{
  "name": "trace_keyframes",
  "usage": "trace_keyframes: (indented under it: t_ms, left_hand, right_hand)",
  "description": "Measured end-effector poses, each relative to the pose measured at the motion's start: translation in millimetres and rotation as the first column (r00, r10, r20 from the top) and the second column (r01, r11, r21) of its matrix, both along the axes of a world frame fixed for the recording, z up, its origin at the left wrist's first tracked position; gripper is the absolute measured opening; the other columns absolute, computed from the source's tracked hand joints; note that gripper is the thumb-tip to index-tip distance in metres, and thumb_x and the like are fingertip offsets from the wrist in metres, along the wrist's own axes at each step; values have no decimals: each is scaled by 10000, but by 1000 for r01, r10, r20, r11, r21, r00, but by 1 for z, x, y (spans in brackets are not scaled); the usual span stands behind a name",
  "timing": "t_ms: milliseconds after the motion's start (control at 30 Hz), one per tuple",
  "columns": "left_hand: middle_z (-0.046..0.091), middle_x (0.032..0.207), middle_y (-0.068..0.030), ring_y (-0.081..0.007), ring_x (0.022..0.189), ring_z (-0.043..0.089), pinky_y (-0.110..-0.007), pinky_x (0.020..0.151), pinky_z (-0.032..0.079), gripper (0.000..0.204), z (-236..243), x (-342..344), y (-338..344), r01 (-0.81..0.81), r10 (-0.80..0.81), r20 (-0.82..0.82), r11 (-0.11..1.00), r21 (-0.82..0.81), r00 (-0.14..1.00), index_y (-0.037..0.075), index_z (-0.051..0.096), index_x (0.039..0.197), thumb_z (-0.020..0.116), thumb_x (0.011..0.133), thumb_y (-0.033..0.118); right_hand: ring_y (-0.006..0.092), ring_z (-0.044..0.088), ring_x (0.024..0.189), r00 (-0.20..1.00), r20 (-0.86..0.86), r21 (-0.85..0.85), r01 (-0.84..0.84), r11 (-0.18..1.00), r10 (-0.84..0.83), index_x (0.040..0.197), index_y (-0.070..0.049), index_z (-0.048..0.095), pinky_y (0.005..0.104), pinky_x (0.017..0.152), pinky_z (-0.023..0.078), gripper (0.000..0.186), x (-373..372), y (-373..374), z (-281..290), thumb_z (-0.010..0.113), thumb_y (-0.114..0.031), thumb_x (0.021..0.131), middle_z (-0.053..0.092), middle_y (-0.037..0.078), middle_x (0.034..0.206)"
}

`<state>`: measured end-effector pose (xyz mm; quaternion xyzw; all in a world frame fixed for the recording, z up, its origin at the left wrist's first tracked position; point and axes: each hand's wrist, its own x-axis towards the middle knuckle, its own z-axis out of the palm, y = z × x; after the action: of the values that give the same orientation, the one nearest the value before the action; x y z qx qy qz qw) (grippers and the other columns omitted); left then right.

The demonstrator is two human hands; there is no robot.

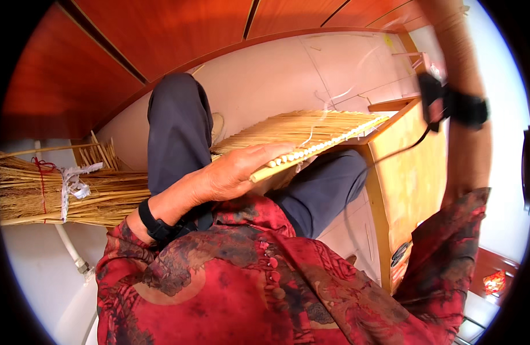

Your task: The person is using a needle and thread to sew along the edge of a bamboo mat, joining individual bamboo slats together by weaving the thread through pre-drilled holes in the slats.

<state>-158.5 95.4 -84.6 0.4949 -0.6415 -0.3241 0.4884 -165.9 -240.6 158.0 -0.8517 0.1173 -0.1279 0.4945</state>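
My left hand (239, 171) is closed on the near corner of a mat of thin straw-coloured stalks (276, 127), its fingers over the top. The mat lies tilted across my knees, with a row of pale cut stalk ends and a thicker stalk along its near edge. White thread (326, 109) rises from the mat in a loose curve toward the upper right. Raised high on the right is my right arm (465, 155), smeared by motion and wearing a black strap. It runs out past the top edge, so that hand does not show.
A large bundle of dry stalks (104, 195), tied with red string and a white strip, lies at my left. A wooden cabinet (412, 190) stands close on the right. Reddish wooden panels (178, 34) line the far side beyond the tiled floor (265, 75). A dark cable (400, 150) hangs from the right strap.
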Motion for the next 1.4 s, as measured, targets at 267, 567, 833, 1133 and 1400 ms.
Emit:
trace_keyframes:
  t_ms: [267, 567, 833, 1133, 1400]
  left_hand:
    - [585, 1250, -135, -241, 1132, 570, -326, 976, 416, 502, 35, 49, -27, -5, 18, -87, 990, 144, 996, 11, 460, 1352, 559, 860, 24]
    - [529, 1342, -157, -272, 1218, 528, -334, 1000, 409, 498, 56, 30, -2, 73, -69, -28, 975, 208, 997, -1, 454, 1352, 516, 859, -44]
    - [517, 1315, -242, -379, 1231, 511, -405, 1020, 417, 407, 34, -3, 27, -12, 6, -92, 998, -65, 996, -20, 506, 1273, 562, 870, -36]
    - [574, 1090, -166, -312, 946, 623, -359, 794, 528, 399, 38, -13, 34, -199, 204, 45, 975, -96, 978, 16, 573, 1200, 662, 811, 2]
    - [578, 1060, -162, -287, 882, 637, -337, 739, 545, 395, 32, -11, 32, -179, 185, 64, 980, -90, 981, 19, 606, 1165, 700, 782, -6]
  right_hand:
    - [40, 480, 608, 866, -477, 114, -108, 988, 150, 927, -73, 680, 208, 531, 403, 123, -65, 82, -118, 667, -183, 876, 574, -37, 726]
    - [169, 605, 937, 724, -505, 157, -458, 875, 470, 1085, -86, 694, 301, 840, 473, 213, -101, 85, -140, 638, -184, 904, 657, 73, 978]
    - [125, 597, 905, 473, -653, 295, -560, 774, 591, 1090, -83, 684, 280, 804, 469, 244, -85, 111, -147, 695, -172, 863, 672, 34, 964]
    - [58, 556, 719, 487, -534, 602, -356, 715, 692, 1047, -71, 696, 254, 652, 470, 203, -81, 119, -157, 687, -151, 861, 658, -17, 814]
    - [64, 555, 760, 443, -545, 528, -479, 702, 712, 958, -20, 672, 256, 701, 478, 139, -79, 122, -149, 658, -131, 876, 651, -32, 817]
